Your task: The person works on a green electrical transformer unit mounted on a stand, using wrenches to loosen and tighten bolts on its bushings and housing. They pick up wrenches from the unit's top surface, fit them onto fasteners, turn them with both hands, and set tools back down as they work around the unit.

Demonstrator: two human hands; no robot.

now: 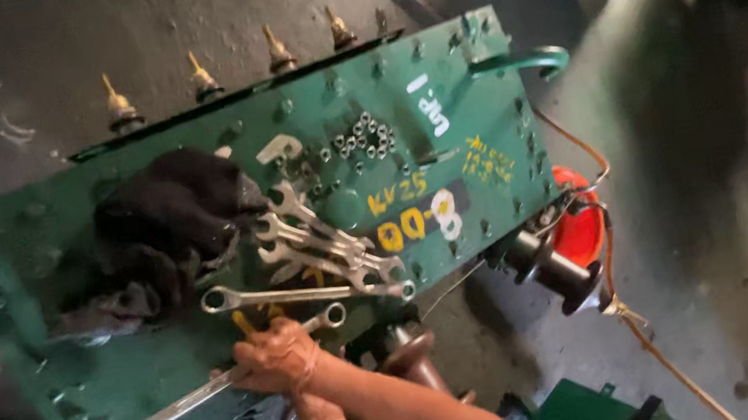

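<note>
One hand (pixel 275 358) sits low on the green steel cover plate (pixel 437 102), and its fingers (pixel 254 368) are curled down tight over the shank of a long combination wrench (pixel 187 399). Which hand it is, hard to call: two forearms come up from the bottom edge and overlap right at the wrist, so the second hand is hidden and I cannot tell what it is doing.

The wrench is bright bare metal, slim and straight. Its ring end pokes out just beyond the knuckles, up and to the right of the fingers, and the long shank runs away down-left of them to an end lying flat on the green paint. A touch of yellow shows just above the fingers, too small to name.

Just above the knuckles lies another long ring wrench (pixel 305 293), almost level. Further up from the fingers is a loose pile of open-ended wrenches (pixel 324 237), crossed over each other. Beyond that, a scatter of small nuts (pixel 361 138). Up and left of the fingers, a dark crumpled rag (pixel 167 216) is heaped on the plate. Along the far edge stand four brass-tipped terminals (pixel 198 78).
</note>
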